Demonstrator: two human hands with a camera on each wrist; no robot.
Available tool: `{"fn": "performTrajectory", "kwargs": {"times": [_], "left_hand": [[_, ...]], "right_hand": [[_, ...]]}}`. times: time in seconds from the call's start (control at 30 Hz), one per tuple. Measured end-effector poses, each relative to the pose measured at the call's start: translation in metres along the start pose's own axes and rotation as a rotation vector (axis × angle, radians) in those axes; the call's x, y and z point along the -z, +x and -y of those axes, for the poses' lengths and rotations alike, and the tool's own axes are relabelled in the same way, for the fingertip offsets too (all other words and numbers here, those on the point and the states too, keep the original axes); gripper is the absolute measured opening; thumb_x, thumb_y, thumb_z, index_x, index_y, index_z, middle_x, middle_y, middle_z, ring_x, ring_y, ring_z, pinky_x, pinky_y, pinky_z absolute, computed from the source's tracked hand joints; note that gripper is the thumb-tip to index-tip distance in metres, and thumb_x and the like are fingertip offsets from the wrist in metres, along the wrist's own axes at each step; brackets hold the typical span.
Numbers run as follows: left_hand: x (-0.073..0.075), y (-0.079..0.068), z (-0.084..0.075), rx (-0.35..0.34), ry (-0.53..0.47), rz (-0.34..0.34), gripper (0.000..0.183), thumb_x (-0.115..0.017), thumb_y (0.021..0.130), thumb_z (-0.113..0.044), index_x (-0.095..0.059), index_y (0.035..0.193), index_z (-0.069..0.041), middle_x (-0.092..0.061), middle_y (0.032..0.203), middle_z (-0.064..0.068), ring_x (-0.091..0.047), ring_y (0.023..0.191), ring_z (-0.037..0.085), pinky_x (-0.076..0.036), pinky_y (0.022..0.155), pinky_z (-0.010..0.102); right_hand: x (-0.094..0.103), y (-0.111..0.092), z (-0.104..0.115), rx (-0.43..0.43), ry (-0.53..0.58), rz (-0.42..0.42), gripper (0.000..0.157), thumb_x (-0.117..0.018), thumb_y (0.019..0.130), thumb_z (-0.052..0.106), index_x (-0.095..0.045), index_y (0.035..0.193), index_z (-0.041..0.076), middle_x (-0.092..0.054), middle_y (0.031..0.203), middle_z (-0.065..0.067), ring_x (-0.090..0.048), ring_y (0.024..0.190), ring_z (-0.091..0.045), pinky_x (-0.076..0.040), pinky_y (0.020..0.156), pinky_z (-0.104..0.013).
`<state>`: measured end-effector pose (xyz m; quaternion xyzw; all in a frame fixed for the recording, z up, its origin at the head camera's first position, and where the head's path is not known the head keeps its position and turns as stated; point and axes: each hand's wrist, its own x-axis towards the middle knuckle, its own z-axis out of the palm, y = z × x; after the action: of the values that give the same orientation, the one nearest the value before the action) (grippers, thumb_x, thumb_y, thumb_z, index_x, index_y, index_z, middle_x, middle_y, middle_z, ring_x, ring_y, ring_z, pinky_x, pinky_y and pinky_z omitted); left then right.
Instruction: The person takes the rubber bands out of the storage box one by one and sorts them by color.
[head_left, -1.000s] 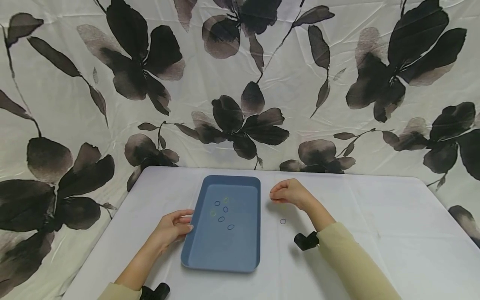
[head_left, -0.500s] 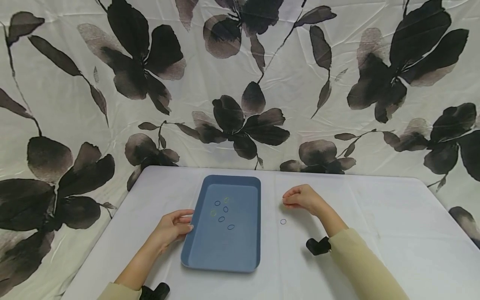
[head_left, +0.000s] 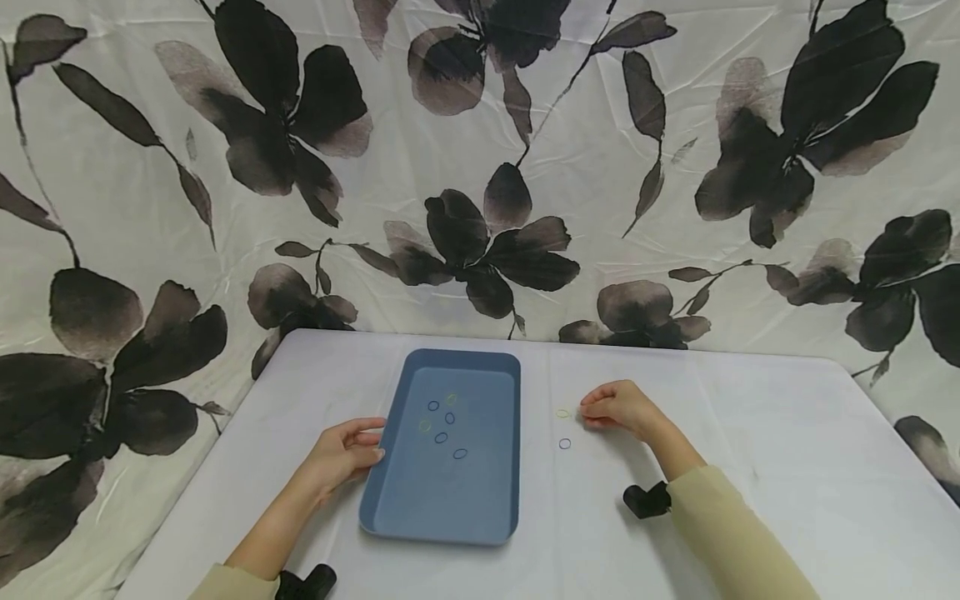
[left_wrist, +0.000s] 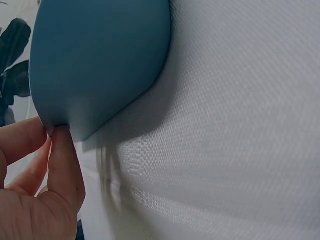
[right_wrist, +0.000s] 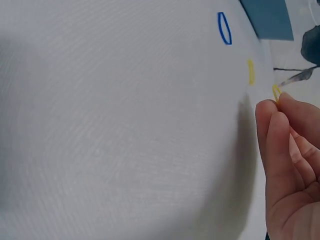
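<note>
My left hand (head_left: 347, 454) pinches the left rim of a blue tray (head_left: 438, 508) between thumb and fingers; the left wrist view shows the grip on the tray's edge (left_wrist: 100, 65) closely. Several blue rubber bands and two yellow ones, such as this blue rubber band (head_left: 461, 453), lie inside the tray. To its right, my right hand (head_left: 618, 407) is raised a little over the table. Its fingertips pinch a yellow rubber band (right_wrist: 276, 92), seen in the right wrist view. Another yellow rubber band (head_left: 563, 414) and a blue rubber band (head_left: 565, 444) lie on the cloth nearby.
A white cloth (head_left: 750, 500) covers the table. Behind it hangs a pale curtain (head_left: 600, 167) with dark flowers. Black wrist devices sit at both cuffs, one of them the right wrist device (head_left: 647, 501).
My right hand has moved right and slightly nearer, away from the tray, and the yellow rubber band on the cloth now shows beside it. My left hand stays on the tray's rim.
</note>
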<state>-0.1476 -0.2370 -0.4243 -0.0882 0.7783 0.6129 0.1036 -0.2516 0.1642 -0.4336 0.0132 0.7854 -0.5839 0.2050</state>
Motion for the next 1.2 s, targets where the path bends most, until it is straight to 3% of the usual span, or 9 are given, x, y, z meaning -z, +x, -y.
{"fn": "performTrajectory", "kwargs": {"times": [0.63, 1.2], "left_hand": [[0.002, 0.0, 0.001, 0.0, 0.008, 0.005, 0.053, -0.061, 0.082, 0.006, -0.044, 0.132, 0.008, -0.055, 0.11, 0.02, -0.059, 0.083, 0.013, -0.051, 0.068, 0.028], [0.002, 0.0, 0.0, 0.002, -0.004, 0.014, 0.054, -0.062, 0.082, 0.006, -0.043, 0.133, 0.007, -0.053, 0.11, 0.019, -0.059, 0.083, 0.012, -0.051, 0.068, 0.027]], "right_hand": [[-0.006, 0.006, -0.005, 0.019, -0.073, -0.033, 0.013, -0.068, 0.08, -0.005, -0.064, 0.091, -0.012, -0.065, 0.072, -0.004, -0.062, 0.065, -0.01, -0.053, 0.062, -0.026], [0.005, 0.003, 0.003, 0.017, -0.197, -0.077, 0.012, -0.067, 0.082, 0.001, -0.067, 0.089, -0.008, -0.064, 0.076, -0.002, -0.058, 0.065, -0.009, -0.051, 0.061, -0.024]]}}
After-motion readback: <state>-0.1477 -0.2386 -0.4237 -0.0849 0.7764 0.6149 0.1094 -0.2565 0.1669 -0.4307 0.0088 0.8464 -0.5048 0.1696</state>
